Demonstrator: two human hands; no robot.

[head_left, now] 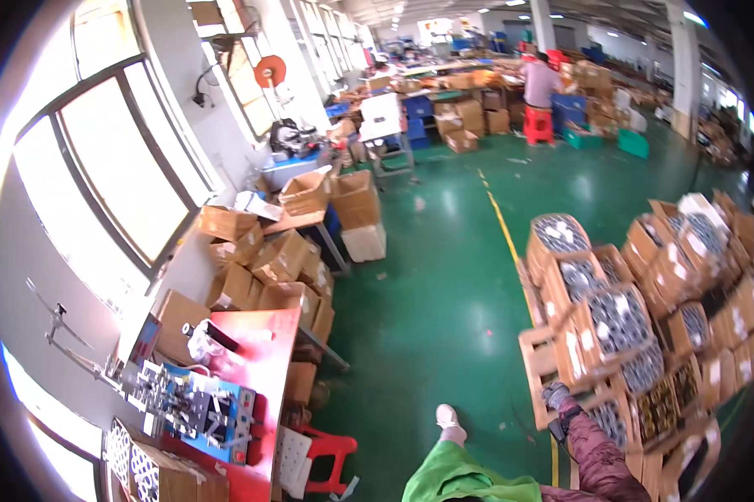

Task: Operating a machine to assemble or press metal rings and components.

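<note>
And here's our right hand (555, 396), low by the edge of the wooden pallet (529, 353); its fingers are too small for us to tell whether they're spread or gripping! Just beyond it, we see a brown carton (567, 355) packed with grey parts (618, 320).

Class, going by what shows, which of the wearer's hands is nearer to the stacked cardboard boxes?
Right. The right hand is at the stack's left side, contact unclear, beside the cardboard boxes; the left hand is out of view.
</note>
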